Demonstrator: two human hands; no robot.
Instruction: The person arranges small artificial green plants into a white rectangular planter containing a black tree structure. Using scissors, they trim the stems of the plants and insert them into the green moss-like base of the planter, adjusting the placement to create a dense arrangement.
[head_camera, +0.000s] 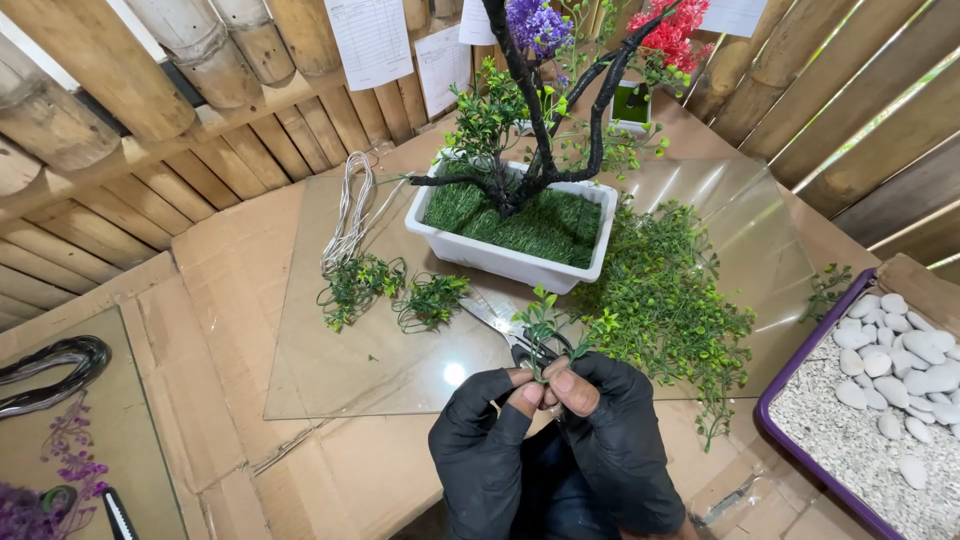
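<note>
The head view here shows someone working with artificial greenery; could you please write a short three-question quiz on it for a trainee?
1. True or false: both gloved hands, left hand and right hand, pinch one small green sprig.
2. What fills the white planter around the dark branched trunk? A) white pebbles B) green turf C) water
3. What tool lies on the glass sheet just beyond the hands?

Key
1. True.
2. B; the pebbles lie in the purple-rimmed tray on the right.
3. Scissors.
</note>
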